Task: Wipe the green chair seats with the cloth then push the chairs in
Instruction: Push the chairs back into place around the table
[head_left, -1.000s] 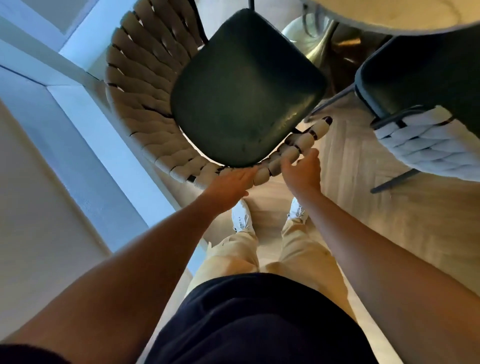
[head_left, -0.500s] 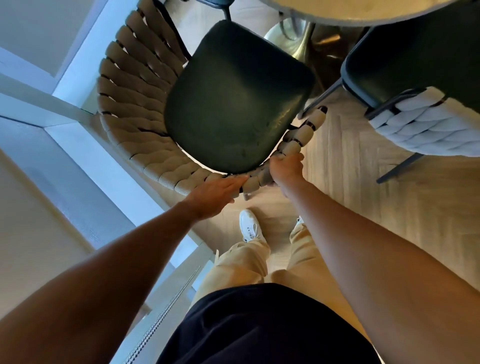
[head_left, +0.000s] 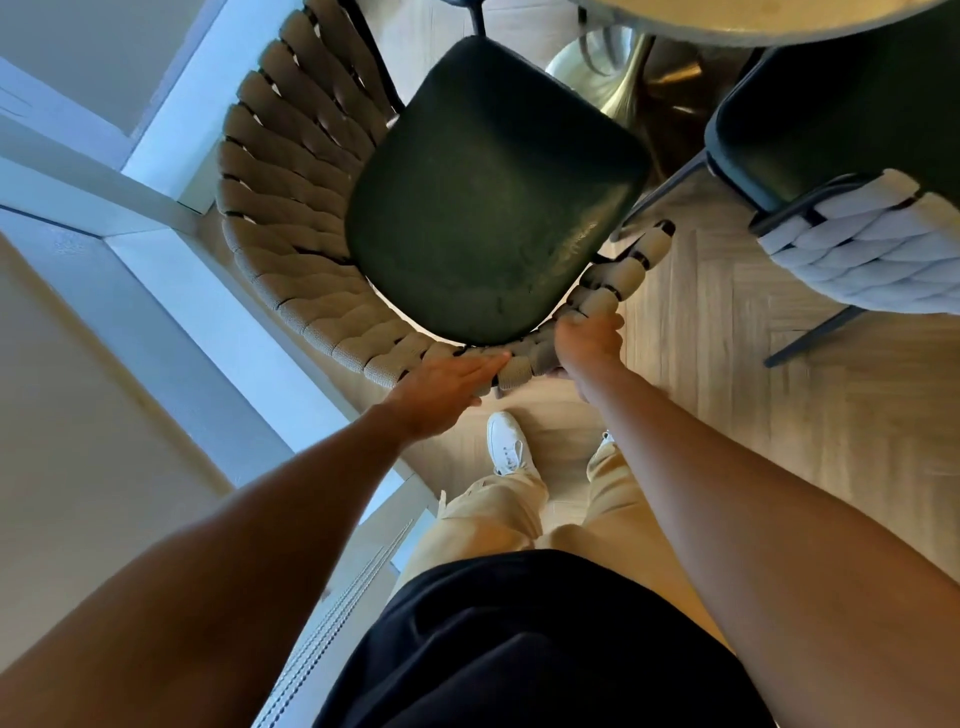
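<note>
Left hand (head_left: 447, 382) lies flat-fingered on the woven chair back (head_left: 291, 228) at six o'clock of the green seat (head_left: 488, 192); right hand (head_left: 589, 343) grips it at five.

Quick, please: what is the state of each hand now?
Left hand: open, straight fingers resting on the woven backrest.
Right hand: closed, gripping the woven backrest.

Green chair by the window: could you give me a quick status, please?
Left hand flat on woven backrest; right hand gripping it. Green seat not yet under table. Second chair close alongside; no cloth in view.
</note>
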